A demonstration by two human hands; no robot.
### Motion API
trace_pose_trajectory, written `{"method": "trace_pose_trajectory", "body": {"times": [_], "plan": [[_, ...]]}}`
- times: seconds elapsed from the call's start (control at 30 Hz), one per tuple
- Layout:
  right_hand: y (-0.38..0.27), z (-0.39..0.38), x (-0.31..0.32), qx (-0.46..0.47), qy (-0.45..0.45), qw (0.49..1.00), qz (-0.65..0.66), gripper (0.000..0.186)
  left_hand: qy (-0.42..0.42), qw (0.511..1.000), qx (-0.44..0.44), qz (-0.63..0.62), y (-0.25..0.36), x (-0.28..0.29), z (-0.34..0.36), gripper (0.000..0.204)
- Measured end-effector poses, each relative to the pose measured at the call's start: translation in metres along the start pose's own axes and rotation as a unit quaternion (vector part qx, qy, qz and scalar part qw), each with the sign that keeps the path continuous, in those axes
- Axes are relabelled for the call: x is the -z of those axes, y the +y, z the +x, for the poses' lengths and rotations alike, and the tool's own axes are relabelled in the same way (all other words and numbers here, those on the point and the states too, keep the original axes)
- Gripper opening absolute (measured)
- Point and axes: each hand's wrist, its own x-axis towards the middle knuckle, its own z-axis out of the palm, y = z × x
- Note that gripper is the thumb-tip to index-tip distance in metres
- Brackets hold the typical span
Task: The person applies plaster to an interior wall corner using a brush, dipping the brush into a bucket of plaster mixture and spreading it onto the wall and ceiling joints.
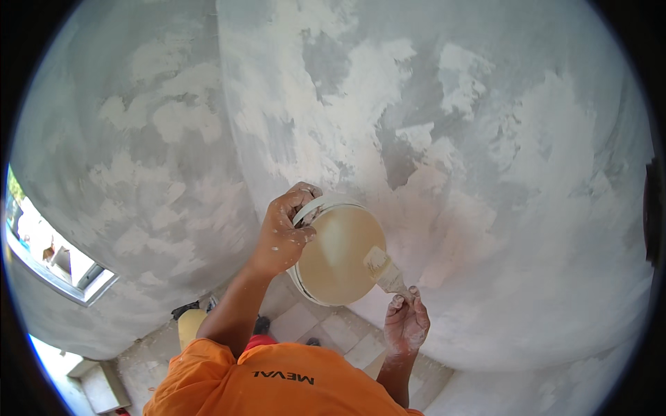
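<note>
Plainly, the left grip [288, 225] clamps a round, pale bucket [336, 256], the right grip [407, 324] a flat, plaster-crusted scraper [388, 276].

Bucket [340, 200] before wall [485, 173]; putty knife [390, 276] at bucket's right edge; window [62, 263] far left.

Walls, two: a grey left wall [139, 194] and a grey front wall [520, 208], both bearing uneven whitish patches, are meeting along a corner line that is appearing curved in the wide view. Window, one, pale-framed [55, 253], is standing at far left and is admitting bright daylight, with some greenery showing outside. Floor [295, 323], of pale square tiles, is running along the walls' foot, greyish and marked.
</note>
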Motion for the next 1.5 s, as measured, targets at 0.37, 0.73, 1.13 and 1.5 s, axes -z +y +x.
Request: {"method": "trace_pose_trajectory", "body": {"times": [0.37, 0.73, 1.13, 1.5], "plan": [[0.018, 0.053, -0.143, 0.17, -0.157, 0.934, -0.273, 0.022, 0.182, 0.978, -0.084, -0.057, 0.037, 0.07, -0.005, 0.023], [0.06, 0.136, -0.304, 0.566, -0.357, 0.115, -0.734, 0.029, 0.278, 0.942, -0.122, -0.14, 0.102, 0.123, 0.014, 0.027], [0.1, 0.222, -0.3, 0.178, -0.193, 0.197, -0.945, 0.023, 0.42, 0.889, -0.151, -0.102, 0.085, 0.156, -0.004, 0.024], [0.049, 0.242, -0.313, 0.56, -0.243, -0.2, -0.766, 0.028, 0.407, 0.9, -0.142, -0.057, 0.05, 0.16, -0.014, 0.026]]}}
